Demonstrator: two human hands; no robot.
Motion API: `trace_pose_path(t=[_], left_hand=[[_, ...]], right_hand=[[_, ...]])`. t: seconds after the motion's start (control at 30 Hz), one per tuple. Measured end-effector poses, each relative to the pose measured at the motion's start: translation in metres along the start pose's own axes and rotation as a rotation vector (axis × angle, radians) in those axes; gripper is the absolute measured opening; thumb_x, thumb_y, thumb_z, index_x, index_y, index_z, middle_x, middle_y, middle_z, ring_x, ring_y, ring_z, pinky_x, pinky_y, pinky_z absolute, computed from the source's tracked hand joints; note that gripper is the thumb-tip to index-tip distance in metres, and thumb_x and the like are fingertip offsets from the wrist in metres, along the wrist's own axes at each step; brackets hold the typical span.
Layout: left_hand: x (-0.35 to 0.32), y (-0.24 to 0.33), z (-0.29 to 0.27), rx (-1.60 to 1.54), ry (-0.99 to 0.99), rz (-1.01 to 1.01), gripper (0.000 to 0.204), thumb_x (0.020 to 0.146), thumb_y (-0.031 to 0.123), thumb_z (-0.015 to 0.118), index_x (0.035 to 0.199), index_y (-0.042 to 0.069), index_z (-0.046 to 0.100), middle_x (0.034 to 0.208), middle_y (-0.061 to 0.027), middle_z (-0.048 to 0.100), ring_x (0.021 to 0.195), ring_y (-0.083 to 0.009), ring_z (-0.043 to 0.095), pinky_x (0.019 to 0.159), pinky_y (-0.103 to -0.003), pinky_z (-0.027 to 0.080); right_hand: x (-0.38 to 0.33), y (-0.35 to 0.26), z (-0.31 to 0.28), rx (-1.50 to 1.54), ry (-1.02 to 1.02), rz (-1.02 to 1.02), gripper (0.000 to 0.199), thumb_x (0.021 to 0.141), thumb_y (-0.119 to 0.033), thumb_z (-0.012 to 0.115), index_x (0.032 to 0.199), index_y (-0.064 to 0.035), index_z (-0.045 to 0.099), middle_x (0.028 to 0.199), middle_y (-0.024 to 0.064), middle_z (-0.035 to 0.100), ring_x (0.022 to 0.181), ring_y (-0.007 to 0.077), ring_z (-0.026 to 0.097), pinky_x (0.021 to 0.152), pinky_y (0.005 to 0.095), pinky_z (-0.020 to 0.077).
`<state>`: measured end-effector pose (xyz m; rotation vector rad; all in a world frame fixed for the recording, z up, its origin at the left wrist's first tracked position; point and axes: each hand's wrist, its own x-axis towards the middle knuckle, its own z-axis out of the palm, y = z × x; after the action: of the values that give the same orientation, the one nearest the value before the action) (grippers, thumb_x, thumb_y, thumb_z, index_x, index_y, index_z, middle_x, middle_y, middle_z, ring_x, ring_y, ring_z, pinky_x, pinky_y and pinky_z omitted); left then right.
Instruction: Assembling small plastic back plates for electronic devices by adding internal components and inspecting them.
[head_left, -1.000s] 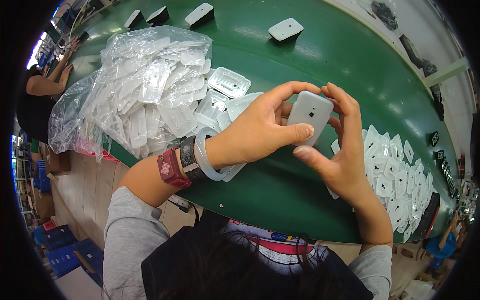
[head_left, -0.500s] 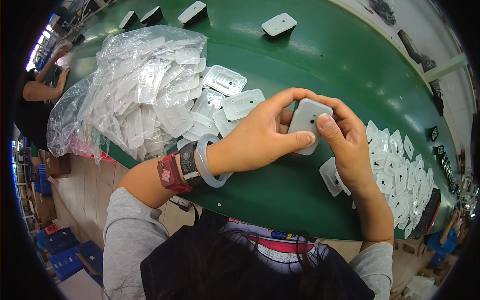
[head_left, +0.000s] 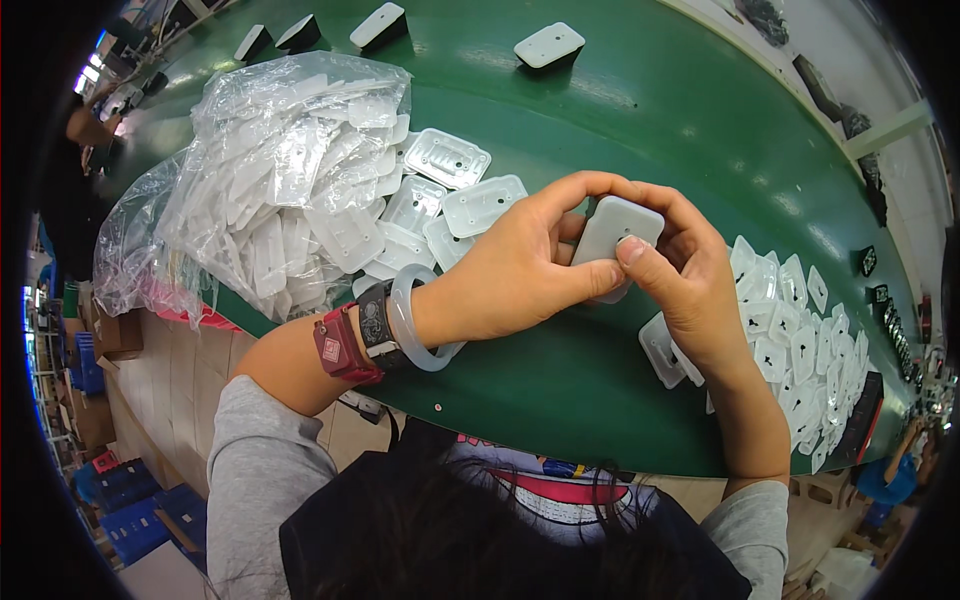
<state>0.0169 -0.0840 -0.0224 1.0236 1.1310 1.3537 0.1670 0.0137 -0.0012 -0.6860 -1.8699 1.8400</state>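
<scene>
both hands, left hand (head_left: pixel 520 270) and right hand (head_left: pixel 690 290), pinch one small white rounded plastic plate (head_left: pixel 615 235) above the green conveyor belt (head_left: pixel 640 110), right of the clear bag of white plates (head_left: pixel 270 190).

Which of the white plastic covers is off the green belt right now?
The white cover pinched between left hand and right hand; all others lie on the belt.

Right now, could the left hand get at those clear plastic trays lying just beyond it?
Probably yes: the clear plastic trays lie uncovered on the green belt, nothing between. But the left hand is busy gripping the white plastic piece.
</scene>
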Motion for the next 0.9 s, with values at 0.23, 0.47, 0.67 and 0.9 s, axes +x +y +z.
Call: trace_pose_path(t=[0.23, 0.47, 0.67, 0.9], left_hand=[[0.001, -0.010, 0.001, -0.226, -0.051, 0.081, 0.066, 0.081, -0.004, 0.063, 0.139, 0.006, 0.033, 0.112, -0.0136, 0.057, 0.081, -0.0149, 0.063, 0.070, -0.021, 0.049], [-0.001, -0.006, -0.003, -0.162, 0.037, 0.021, 0.063, 0.084, -0.005, 0.059, 0.139, 0.005, 0.030, 0.114, -0.0188, 0.056, 0.087, -0.0217, 0.066, 0.074, -0.025, 0.051], [0.000, -0.002, -0.004, -0.114, 0.015, 0.013, 0.056, 0.085, -0.004, 0.057, 0.135, 0.004, 0.033, 0.111, -0.0184, 0.057, 0.085, -0.0210, 0.067, 0.073, -0.025, 0.052], [-0.001, -0.004, -0.005, -0.091, 0.025, 0.031, 0.047, 0.085, -0.003, 0.055, 0.130, 0.002, 0.039, 0.108, -0.0166, 0.059, 0.082, -0.0193, 0.066, 0.073, -0.024, 0.052]], right_hand=[[0.004, -0.005, -0.006, 0.002, 0.067, 0.029, 0.038, 0.083, -0.009, 0.066, 0.118, 0.0026, 0.055, 0.099, 0.0104, 0.061, 0.083, 0.0126, 0.054, 0.074, 0.0217, 0.0455], [0.089, -0.005, -0.097, -0.118, 0.257, 0.023, 0.028, 0.084, -0.016, 0.067, 0.103, 0.0036, 0.062, 0.085, 0.0057, 0.061, 0.072, 0.0075, 0.050, 0.064, 0.0192, 0.0413], [0.138, 0.046, -0.157, -0.145, 0.354, 0.153, 0.032, 0.086, -0.021, 0.066, 0.101, 0.0065, 0.061, 0.081, 0.0077, 0.061, 0.065, 0.0089, 0.052, 0.059, 0.0199, 0.0439], [0.142, 0.043, -0.155, -0.227, 0.350, 0.169, 0.033, 0.087, -0.024, 0.065, 0.100, 0.0064, 0.061, 0.082, 0.0095, 0.062, 0.065, 0.0108, 0.054, 0.060, 0.0200, 0.0460]])
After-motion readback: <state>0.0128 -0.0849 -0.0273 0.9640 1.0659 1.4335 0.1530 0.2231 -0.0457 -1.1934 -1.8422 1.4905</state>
